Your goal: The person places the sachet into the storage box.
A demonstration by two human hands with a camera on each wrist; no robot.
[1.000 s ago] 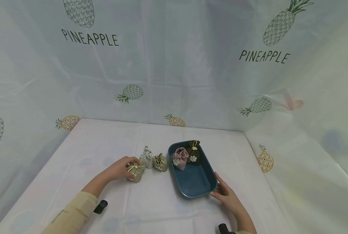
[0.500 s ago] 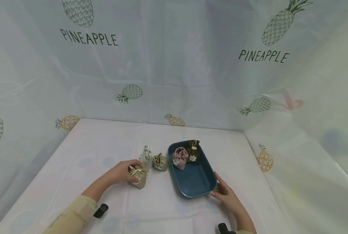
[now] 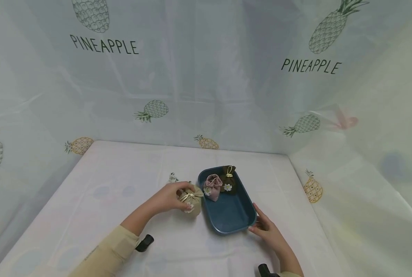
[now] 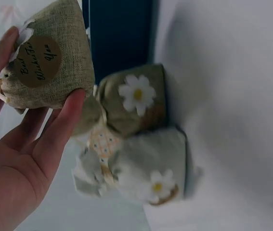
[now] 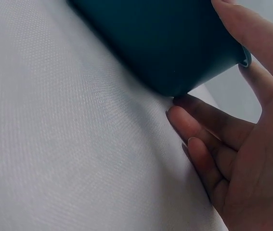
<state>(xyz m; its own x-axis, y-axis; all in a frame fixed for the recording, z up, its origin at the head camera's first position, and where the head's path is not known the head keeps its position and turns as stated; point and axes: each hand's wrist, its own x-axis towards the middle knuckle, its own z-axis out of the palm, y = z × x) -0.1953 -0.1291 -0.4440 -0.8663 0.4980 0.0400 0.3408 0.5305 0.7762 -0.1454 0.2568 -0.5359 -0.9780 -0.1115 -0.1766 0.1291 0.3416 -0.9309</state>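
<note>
Blue tray (image 3: 231, 213) just right of the tan pouch (image 3: 191, 202), long side pointed away from the body. Gripped that pouch in the left hand (image 3: 168, 197), fingers curled round it, right beside the tray's left wall. Rested the right hand (image 3: 266, 231) on the tray's near corner, fingers loose and holding nothing. Could hardly see the other pouches behind the left hand, only a pale tip (image 3: 173, 177)

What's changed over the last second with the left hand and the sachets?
The left hand, gripping the tan sachet, has carried it rightward, up beside the blue tray. The right hand stays on the tray's near corner; the pink sachet and brown sachet inside haven't moved.
</note>
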